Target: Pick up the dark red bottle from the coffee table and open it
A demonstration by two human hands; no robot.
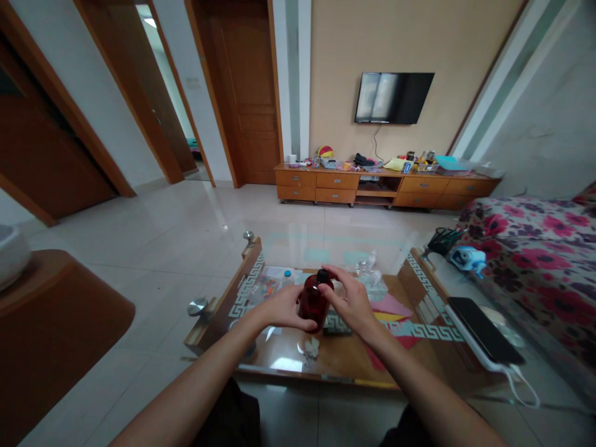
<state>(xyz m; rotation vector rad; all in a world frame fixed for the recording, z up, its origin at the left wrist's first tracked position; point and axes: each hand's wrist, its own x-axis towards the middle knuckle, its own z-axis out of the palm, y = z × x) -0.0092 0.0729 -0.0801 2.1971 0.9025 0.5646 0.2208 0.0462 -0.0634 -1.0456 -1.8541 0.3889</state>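
Observation:
A dark amber bottle (313, 305) with a black cap (323, 275) is held up, slightly tilted, above the glass-topped coffee table. My left hand (285, 308) wraps around the bottle's body from the left, thumb across its lower front. At the neck, my right hand (348, 295) has its thumb and fingers closed around the cap from the right. Behind the hands, a clear bottle with a blue cap (287, 274) stands on the left part of the table. A crumpled whitish piece (311, 348) shows just below the bottle.
The coffee table (274, 370) spans the space before me. A black phone (485, 328) with a white cable lies on its right side, near a dark pen holder (440, 241) and a blue-white object (468, 259). Clear plastic packaging (371, 276) sits behind my right hand. A flowered sofa (535, 248) stands right.

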